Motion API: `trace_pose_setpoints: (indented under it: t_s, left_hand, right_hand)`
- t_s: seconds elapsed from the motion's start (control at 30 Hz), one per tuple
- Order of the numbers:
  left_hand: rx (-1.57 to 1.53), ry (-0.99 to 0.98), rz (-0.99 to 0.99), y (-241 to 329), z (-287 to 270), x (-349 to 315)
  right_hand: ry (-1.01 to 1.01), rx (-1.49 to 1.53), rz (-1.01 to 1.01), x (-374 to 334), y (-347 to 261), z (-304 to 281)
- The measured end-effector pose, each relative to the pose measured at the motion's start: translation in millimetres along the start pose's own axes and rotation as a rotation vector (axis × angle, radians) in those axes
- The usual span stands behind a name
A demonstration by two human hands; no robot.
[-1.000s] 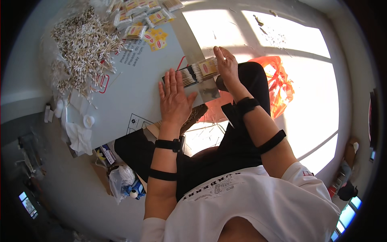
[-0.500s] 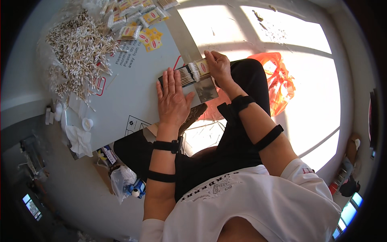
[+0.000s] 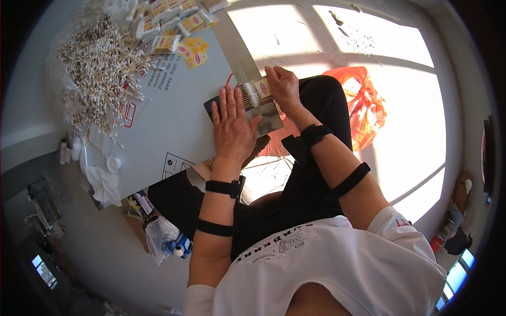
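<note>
My left hand lies flat, fingers stretched out and close together, over the sticks of a row of cotton swabs. The row rests on a dark, shiny flat plate at the table's right edge. Right of it, my closed right hand grips the far end of a clear swab packet with a yellow label. White swab tips show at the packet's left end, against the row. How my right fingertips hold the packet is hidden behind the hand.
A big heap of loose cotton swabs in clear plastic covers the table's left side. Filled swab packets and yellow labels lie at the far edge. An orange plastic bag stands on the floor beyond my right knee.
My left hand has slid right, toward the packet, and less of the swab row shows between them. My right hand has barely moved and keeps its grip.
</note>
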State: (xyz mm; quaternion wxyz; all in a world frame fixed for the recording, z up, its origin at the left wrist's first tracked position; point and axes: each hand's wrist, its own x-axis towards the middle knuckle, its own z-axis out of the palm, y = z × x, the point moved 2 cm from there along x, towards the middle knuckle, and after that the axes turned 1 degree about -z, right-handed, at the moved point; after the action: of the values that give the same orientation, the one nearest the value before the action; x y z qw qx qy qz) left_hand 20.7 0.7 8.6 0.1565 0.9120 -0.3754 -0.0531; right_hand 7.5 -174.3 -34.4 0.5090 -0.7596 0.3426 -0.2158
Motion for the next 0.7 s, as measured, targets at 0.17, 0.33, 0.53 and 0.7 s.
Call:
trace_pose_setpoints:
  t_s: [0.17, 0.33, 0.53, 0.7]
  left_hand:
    - [-0.020, 0.005, -0.001, 3.7, 0.1, 2.0]
    - [-0.388, 0.261, 0.006, -12.6, -3.0, 5.6]
    - [-1.117, 0.483, -0.170, -15.8, 0.3, 29.1]
    - [-1.140, 0.488, -0.178, -13.1, 6.7, 32.4]
  right_hand:
    - [0.015, -0.022, -0.004, -2.8, -4.7, -0.4]
    - [0.005, -0.013, 0.052, -2.9, -4.7, -1.4]
    - [-0.096, 0.154, 0.154, -1.4, 2.2, -1.4]
    - [-0.221, 0.798, 0.527, 3.5, 24.2, -6.1]
